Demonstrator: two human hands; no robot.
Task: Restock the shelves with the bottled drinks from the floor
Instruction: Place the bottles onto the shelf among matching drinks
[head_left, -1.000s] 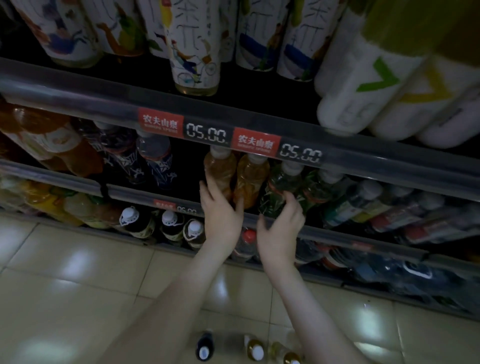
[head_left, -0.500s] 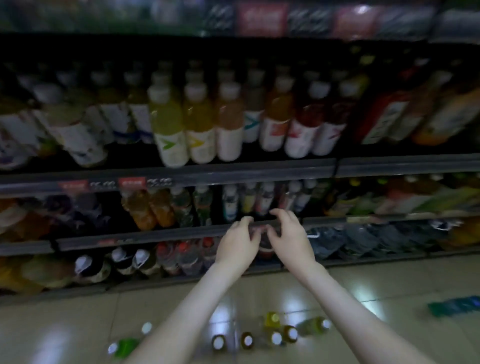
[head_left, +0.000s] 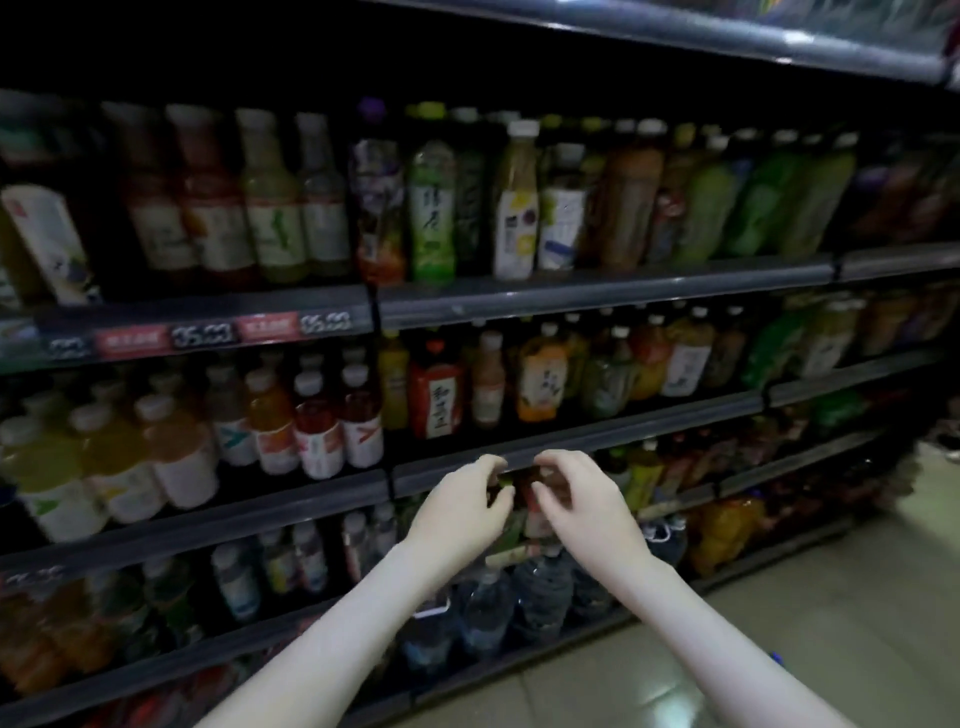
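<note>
Rows of bottled drinks fill the dark shelves (head_left: 597, 293) in front of me. My left hand (head_left: 462, 514) and my right hand (head_left: 587, 504) meet just under a shelf rail (head_left: 623, 434), at a dark red bottle (head_left: 535, 491) standing on the shelf below it. The left hand's fingers curl against the bottle's left side. From the right, my right thumb and fingers pinch its top. The rail and my fingers hide most of the bottle. No bottles on the floor are in view.
Large water bottles (head_left: 540, 592) stand on the lowest shelf under my hands. Orange packs (head_left: 727, 525) lie to their right. Red price tags (head_left: 265, 330) sit on the upper left rail. Tiled floor (head_left: 779, 649) stretches along the shelf base to the right.
My view has risen and swung right, so the floor bottles have dropped out of sight. Both hands moved right along the shelves, staying close together, and now close on a bottle.
</note>
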